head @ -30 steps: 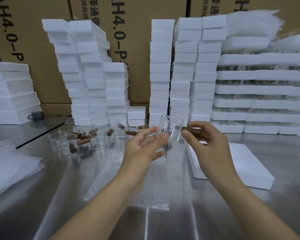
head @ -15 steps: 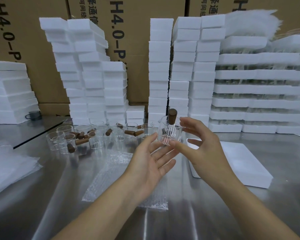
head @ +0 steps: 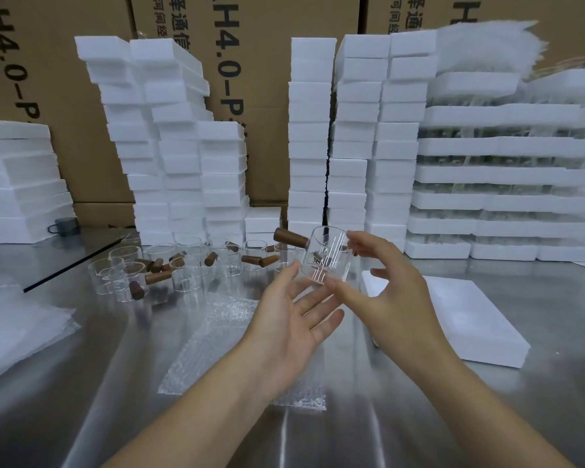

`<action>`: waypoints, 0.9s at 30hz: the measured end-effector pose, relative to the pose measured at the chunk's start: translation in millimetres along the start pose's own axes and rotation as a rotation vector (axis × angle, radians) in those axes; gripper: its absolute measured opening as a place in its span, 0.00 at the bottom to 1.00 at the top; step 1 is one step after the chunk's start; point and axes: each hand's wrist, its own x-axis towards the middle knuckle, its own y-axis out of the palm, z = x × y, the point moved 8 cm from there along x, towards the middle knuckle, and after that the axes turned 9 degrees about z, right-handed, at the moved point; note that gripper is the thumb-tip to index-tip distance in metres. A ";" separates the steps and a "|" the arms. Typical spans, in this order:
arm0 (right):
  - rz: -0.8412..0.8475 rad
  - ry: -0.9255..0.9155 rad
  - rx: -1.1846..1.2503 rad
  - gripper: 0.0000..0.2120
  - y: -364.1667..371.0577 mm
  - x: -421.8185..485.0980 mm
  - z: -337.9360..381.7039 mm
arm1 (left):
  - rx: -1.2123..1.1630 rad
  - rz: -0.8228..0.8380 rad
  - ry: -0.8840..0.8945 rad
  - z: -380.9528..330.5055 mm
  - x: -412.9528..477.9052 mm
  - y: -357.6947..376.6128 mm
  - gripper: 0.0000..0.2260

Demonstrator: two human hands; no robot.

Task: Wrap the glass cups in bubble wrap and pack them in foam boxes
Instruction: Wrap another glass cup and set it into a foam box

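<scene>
While it is held above the tabletop (head: 537, 417), the glass cup (head: 325, 256) is pinched at rim and base by the right hand (head: 385, 298), its wooden handle (head: 289, 237) turned left, seemingly for inspection. The left hand (head: 294, 319) is spread flat beneath it, palm up, holding nothing, likely as a guard. A bubble wrap sheet (head: 217, 332) is laid ready below, with a foam box (head: 470, 319) kept just to the right.

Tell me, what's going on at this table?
A person is packing glassware by hand. The right hand pinches a clear glass cup with a brown wooden handle in the air above the shiny steel table, and the left hand lies open just below it. The cup is not yet wrapped. A clear sheet of bubble wrap lies flat underneath, and a white foam box sits to the right. More glass cups stand behind.
</scene>
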 end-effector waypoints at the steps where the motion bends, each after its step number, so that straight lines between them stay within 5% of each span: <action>1: -0.011 -0.005 -0.028 0.28 -0.6 -0.2 1.1 | 0.013 -0.009 0.020 -1.9 0.0 -1.6 0.23; 9: 0.019 -0.009 -0.062 0.31 4.1 -2.0 -0.9 | 0.103 -0.030 0.003 -1.7 0.3 -4.3 0.27; 16: 0.009 -0.019 -0.174 0.33 6.5 -2.2 -3.1 | 0.202 -0.042 0.083 -8.0 -0.2 -9.1 0.18; 21: 0.201 0.096 -0.168 0.42 18.1 -1.5 -17.0 | 0.292 -0.132 0.066 -15.3 5.1 -24.9 0.30; 27: 0.277 0.158 -0.153 0.17 26.6 -1.9 -21.7 | 0.345 -0.213 0.011 -22.0 11.6 -45.2 0.29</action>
